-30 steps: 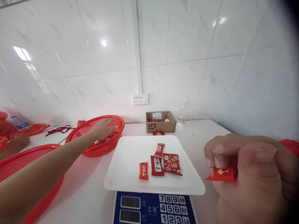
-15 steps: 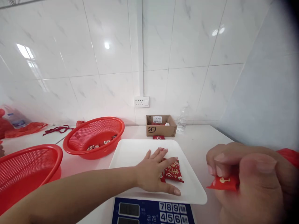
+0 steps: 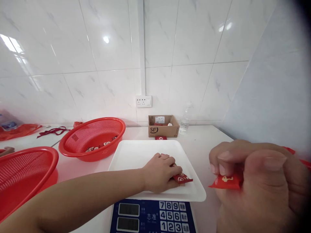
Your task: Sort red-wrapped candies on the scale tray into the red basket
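Note:
My left hand [image 3: 161, 173] reaches over the white scale tray [image 3: 136, 152], its fingers curled around red snack packets [image 3: 182, 178] with white and gold print. How many packets lie under the palm is hidden. Close to the camera on the right, my right hand [image 3: 257, 181] is closed on another red packet [image 3: 227, 182], whose corner pokes out between fingers and thumb. Below the tray is the scale's blue keypad panel [image 3: 153, 216] with two grey displays.
A red basket [image 3: 73, 154] with several small wrapped pieces stands left of the scale, and a second red basket [image 3: 52, 168] nearer. Behind are a cardboard box [image 3: 165, 131], a red packet [image 3: 160, 138] and a clear bottle [image 3: 185, 119]. Another person's hand [image 3: 8, 150] shows at the left edge.
My left hand has gone from spread fingers over the packets to fingers curled around them. My right hand keeps its packet. The whole view has shifted slightly.

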The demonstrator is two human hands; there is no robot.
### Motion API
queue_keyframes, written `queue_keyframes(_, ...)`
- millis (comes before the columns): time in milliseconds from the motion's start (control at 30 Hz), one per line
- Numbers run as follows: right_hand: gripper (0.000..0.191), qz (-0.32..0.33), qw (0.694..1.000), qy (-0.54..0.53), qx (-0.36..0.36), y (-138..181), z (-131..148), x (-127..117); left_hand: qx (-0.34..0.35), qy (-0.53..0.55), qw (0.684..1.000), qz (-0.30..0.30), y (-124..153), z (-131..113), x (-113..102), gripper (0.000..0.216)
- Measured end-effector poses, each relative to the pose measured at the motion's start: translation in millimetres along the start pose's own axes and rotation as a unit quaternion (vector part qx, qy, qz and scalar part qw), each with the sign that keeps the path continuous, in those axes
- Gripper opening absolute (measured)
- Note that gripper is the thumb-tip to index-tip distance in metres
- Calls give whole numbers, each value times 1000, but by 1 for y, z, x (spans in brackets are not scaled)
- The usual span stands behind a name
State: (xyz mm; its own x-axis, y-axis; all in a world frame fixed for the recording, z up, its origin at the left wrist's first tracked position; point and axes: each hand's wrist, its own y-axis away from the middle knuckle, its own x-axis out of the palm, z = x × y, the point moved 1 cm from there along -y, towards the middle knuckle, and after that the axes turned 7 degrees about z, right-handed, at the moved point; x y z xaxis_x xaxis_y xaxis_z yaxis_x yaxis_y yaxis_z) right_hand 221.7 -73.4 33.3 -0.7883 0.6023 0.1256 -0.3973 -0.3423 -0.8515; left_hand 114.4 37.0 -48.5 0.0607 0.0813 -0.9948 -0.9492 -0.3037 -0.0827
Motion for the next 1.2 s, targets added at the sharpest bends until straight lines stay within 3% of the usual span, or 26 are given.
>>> queue_keyframes(200, 28, 6, 999, -36, 29, -1, 1, -2, 32, -45, 998, -6, 0, 0, 0, 29)
queue_keyframes(367, 28, 2, 999, -37, 20, -1, -1, -1, 35, -54, 998, -23, 1, 13, -6, 19)
queue_keyframes(567, 29, -5, 999, -46, 15, 1, -1, 0, -49, -31, 996, -70, 4, 39, -15, 28)
queue_keyframes(733, 29, -23, 998, -56, 17, 1, -2, 1, -139, -17, 986, -89, 26, 75, -27, 26)
queue_keyframes(1000, 29, -12, 999, -41, 19, -1, -1, 1, -301, -31, 952, -47, 87, 147, -55, 23)
queue_keyframes(1200, 29, 3, 999, -30, 15, 0, -2, 0, -406, -41, 912, -31, 114, 178, -66, 26)
